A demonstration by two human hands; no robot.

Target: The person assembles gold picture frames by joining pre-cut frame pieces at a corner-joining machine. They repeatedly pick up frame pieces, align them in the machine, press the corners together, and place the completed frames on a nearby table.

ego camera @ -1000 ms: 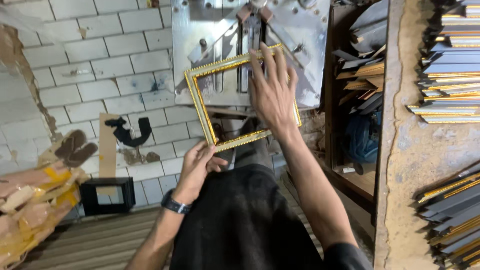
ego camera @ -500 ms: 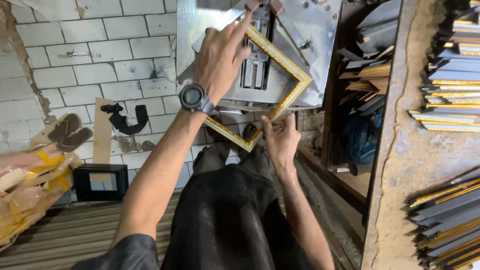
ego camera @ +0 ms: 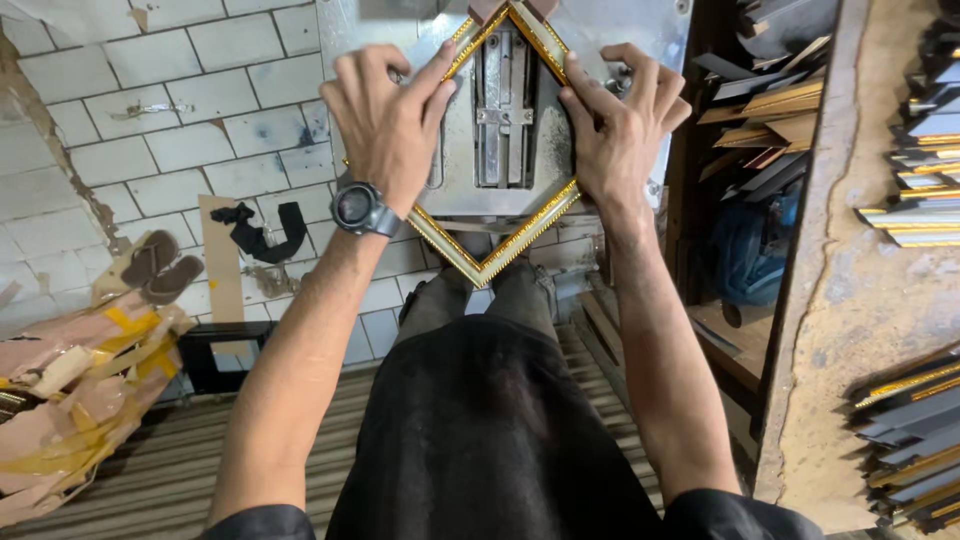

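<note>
White tiled wall fills the bkgd, w/ a grey metal machine plate (ego camera: 455,180) mounted ahead of me and a slotted steel clamp block (ego camera: 508,110) down its centre. I've got the gold picture frame (ego camera: 497,258) turned diamond-wise flat on that surface, top corner tucked up at the machine head, bottom corner hanging over my knees. Left hand (ego camera: 385,125) lies spread on the frame's left rail, fingers wide and pressing flat, not wrapped round; right hand (ego camera: 620,130) does the same on the right rail, thumb along the inner edge. My read: this is the seat-and-square step, corner being held in the jaws of the joiner. Next move prob calls for even pressure both sides so the mitre doesn't creep. Containers: wooden shelf unit (ego camera: 735,190) at right holds loose moulding offcuts, gold and dark, jumbled; a further rack (ego camera: 915,190) far right is stacked w/ moulding lengths. Taped cardboard bundles (ego camera: 75,390) sit lower left, contents hidden.
</note>
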